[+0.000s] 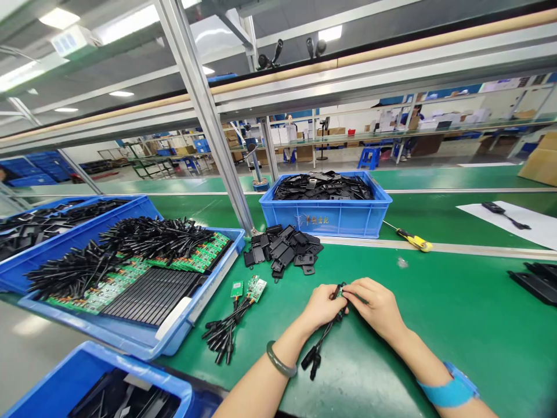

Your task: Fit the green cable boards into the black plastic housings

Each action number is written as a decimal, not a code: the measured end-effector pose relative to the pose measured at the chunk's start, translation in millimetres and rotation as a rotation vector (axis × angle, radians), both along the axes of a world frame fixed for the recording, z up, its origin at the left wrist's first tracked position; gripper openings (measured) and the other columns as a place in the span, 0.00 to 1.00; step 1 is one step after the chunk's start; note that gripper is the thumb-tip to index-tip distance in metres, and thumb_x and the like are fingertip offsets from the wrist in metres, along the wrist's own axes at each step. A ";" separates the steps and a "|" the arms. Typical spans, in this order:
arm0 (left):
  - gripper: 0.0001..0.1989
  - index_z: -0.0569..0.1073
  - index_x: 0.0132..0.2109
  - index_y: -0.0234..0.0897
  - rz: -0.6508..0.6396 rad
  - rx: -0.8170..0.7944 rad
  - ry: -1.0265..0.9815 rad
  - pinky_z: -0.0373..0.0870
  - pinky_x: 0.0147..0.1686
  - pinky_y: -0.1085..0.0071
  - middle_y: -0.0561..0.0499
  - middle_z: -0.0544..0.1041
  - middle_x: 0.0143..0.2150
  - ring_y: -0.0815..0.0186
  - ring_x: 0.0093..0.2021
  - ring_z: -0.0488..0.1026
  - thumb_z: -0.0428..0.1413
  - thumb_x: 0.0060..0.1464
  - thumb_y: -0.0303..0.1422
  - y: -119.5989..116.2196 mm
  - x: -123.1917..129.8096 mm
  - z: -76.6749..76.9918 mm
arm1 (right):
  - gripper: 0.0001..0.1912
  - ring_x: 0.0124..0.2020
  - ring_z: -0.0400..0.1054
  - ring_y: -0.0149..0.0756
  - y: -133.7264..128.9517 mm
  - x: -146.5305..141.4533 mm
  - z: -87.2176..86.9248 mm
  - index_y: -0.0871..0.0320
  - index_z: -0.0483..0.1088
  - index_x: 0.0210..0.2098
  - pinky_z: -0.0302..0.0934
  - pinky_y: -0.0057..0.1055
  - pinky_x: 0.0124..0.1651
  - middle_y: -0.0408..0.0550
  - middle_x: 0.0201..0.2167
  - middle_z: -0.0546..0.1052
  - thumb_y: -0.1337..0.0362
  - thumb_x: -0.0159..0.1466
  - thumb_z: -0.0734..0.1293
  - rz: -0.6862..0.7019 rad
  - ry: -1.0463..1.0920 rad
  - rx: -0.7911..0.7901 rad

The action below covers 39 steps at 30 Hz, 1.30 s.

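Note:
At the middle of the green bench, my left hand [322, 306] is closed around a small black plastic case, mostly hidden by the fingers. My right hand [375, 303] pinches at a green circuit board [340, 292] that shows in the case between both hands. A short black cable [322, 338] hangs from it toward me, ending in two connectors [312, 361]. Left of my hands lies a bunch of circuit boards [256, 288] with black cables attached. Behind it sits a loose pile of black case halves [285, 247].
A blue bin [326, 216] full of black plastic parts stands at the back. To the left, a blue tray [213, 290] holds several rows of cabled boards. A yellow screwdriver [415, 239] lies behind right. White paper [528, 223] bears a cabled black device. A metal post [213, 116] rises behind.

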<state>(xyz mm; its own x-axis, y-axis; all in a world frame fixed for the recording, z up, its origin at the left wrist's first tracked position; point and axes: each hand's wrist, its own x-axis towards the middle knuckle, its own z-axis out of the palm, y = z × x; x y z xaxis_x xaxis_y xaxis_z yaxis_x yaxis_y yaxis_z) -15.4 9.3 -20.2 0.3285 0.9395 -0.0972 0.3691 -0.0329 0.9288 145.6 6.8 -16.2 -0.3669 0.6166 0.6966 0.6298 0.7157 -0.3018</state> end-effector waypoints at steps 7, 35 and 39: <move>0.10 0.74 0.29 0.33 0.014 -0.017 -0.015 0.62 0.28 0.76 0.52 0.75 0.26 0.70 0.25 0.67 0.49 0.44 0.31 -1.1 0.4 2.3 | 0.09 0.31 0.70 0.34 0.7 0.9 -1.2 0.54 0.74 0.34 0.64 0.30 0.33 0.46 0.29 0.76 0.64 0.64 0.62 -0.006 -0.005 0.001; 0.24 0.71 0.47 0.30 -0.074 -0.190 -0.684 0.71 0.34 0.70 0.46 0.74 0.36 0.68 0.32 0.71 0.62 0.44 0.40 -11.1 9.9 13.6 | 0.08 0.28 0.68 0.36 -6.8 -6.3 4.3 0.55 0.76 0.33 0.64 0.34 0.32 0.47 0.27 0.75 0.61 0.61 0.65 -0.151 0.385 -0.224; 0.26 0.69 0.52 0.32 -0.088 -0.137 -0.679 0.68 0.39 0.72 0.44 0.75 0.42 0.66 0.39 0.73 0.62 0.46 0.38 -9.1 9.7 11.1 | 0.10 0.22 0.67 0.33 -4.5 -7.2 5.2 0.57 0.76 0.29 0.63 0.29 0.24 0.46 0.26 0.76 0.57 0.57 0.67 -0.132 0.584 -0.430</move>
